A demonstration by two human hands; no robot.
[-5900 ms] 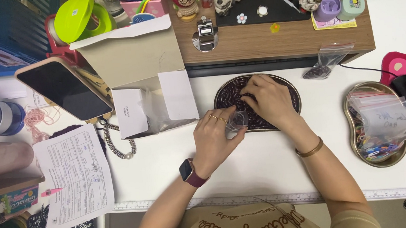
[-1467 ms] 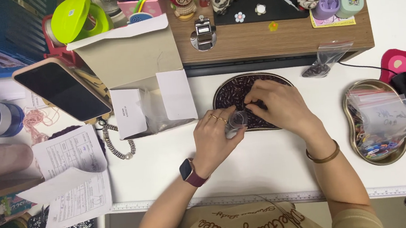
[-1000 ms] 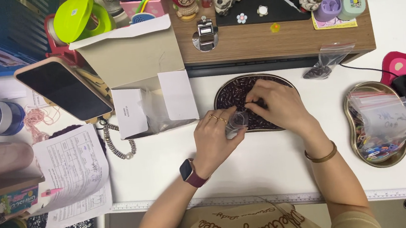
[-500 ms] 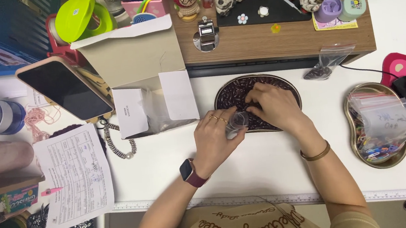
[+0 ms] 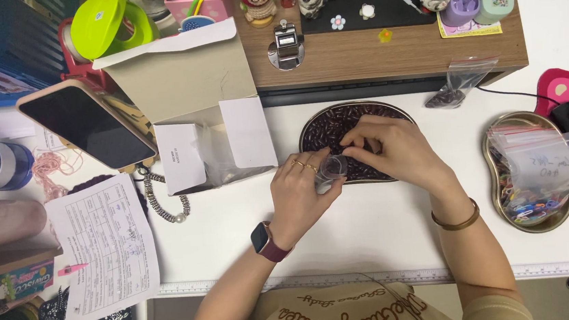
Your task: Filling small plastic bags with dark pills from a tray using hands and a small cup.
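A small clear plastic bag is held in the left hand, the grip closed around it with the mouth turned toward the oval tray of dark beads. The bag sits at the tray's near rim, just above the white desk. The right hand rests over the tray, its fingertips pressed together beside the bag's mouth; something tiny seems to be pinched there, though what exactly cannot be made out (the beads are far too small at this view).

Several slips can be judged likely from here. If the pinch is loosened before the fingertips are inside the opening, a bead could be dropped onto the desk and rolled away toward the open cardboard box or the ruler at the desk's near edge. If the bag is squeezed too hard, its mouth may be flattened shut and the bead blocked; if it is tipped downward, anything already inside could be spilled back out. The tray itself could be nudged by the right wrist, since the bracelet lies close behind it, and beads scattered over the rim.
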